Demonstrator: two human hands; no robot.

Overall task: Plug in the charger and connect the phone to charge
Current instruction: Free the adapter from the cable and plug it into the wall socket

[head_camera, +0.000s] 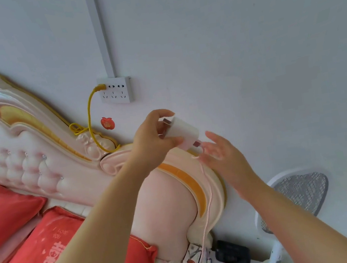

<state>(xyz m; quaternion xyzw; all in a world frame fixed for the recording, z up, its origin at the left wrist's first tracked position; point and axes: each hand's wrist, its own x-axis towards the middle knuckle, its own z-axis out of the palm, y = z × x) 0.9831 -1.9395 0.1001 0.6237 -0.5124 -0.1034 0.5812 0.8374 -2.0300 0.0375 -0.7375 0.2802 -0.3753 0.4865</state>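
The left hand [153,138] pinches a white charger [183,133] between thumb and fingers, prongs toward the wall, below and right of the wall socket [116,90]. The right hand [221,153] is open, empty, beside its pink cable [205,216], which trails down and out of frame. The bedside clutter is hard to make out.

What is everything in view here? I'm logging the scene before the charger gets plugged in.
charger: one, white, held in the air below the wall socket
charger cable: one, pale pink, hanging from the charger
wall socket: one, white, on the wall
yellow cable: one, plugged into the socket's left end
headboard: one, cream and gold, left
pillows: red, lower left
mesh racket: one, white, lower right
left hand: gripping the charger
right hand: open, beside the cable
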